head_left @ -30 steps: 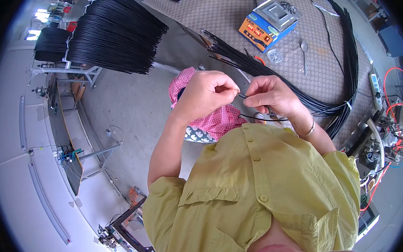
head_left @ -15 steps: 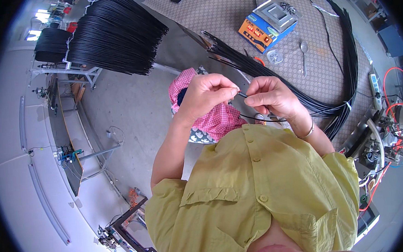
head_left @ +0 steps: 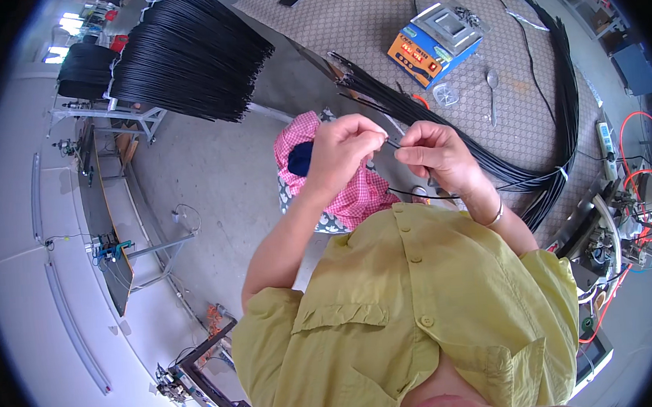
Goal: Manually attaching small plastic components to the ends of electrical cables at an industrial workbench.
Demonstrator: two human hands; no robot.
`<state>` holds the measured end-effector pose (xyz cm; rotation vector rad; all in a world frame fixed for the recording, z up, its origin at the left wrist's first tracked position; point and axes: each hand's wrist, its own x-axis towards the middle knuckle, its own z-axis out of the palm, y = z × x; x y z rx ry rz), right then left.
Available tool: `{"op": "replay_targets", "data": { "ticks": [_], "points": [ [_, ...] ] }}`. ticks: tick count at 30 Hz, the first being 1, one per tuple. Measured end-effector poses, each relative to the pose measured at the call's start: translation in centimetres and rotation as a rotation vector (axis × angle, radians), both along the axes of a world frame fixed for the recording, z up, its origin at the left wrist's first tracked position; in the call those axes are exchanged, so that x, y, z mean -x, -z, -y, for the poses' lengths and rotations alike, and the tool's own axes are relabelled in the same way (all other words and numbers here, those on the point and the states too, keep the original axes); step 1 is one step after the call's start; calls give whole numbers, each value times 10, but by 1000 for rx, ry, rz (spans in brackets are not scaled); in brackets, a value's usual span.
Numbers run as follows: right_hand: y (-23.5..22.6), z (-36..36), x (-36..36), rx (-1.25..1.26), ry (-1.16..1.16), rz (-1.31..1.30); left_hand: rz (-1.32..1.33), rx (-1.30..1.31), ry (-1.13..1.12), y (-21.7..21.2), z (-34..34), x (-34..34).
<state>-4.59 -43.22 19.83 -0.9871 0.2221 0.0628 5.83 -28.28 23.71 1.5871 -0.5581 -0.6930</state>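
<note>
A thin black cable is pinched between the thumb and fingers of my right hand, close to its end. That short end points left, to the fingertips of my left hand, which are pressed together at its tip. Whatever the left fingers grip there is too small to make out. The cable's tail runs below my right hand toward the table. Both hands are raised in front of my chest, just off the table's near left edge. A bundle of black cables curves across the patterned tabletop beside my right hand.
On the table stand a blue and orange box with a metal tray of small parts, a clear plastic dish and a spoon. Pink checked cloth lies beneath my hands. Thick cable coils hang far left; machinery is right.
My left hand has shifted slightly right and up, turning a little, and its fingertips stay at the cable's tip. My right hand keeps its pinch, almost unmoved.
</note>
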Motion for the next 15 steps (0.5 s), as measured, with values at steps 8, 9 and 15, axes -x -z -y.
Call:
{"op": "replay_targets", "data": {
  "ticks": [8,9,15],
  "points": [
    [12,-21,-3,-136,216,132,-576,633,-370,22,22,42],
    [12,-23,-3,-137,224,138,-608,647,-374,24,21,43],
    [13,-25,-3,-209,189,157,-524,635,-353,28,19,45]
  ]
}}
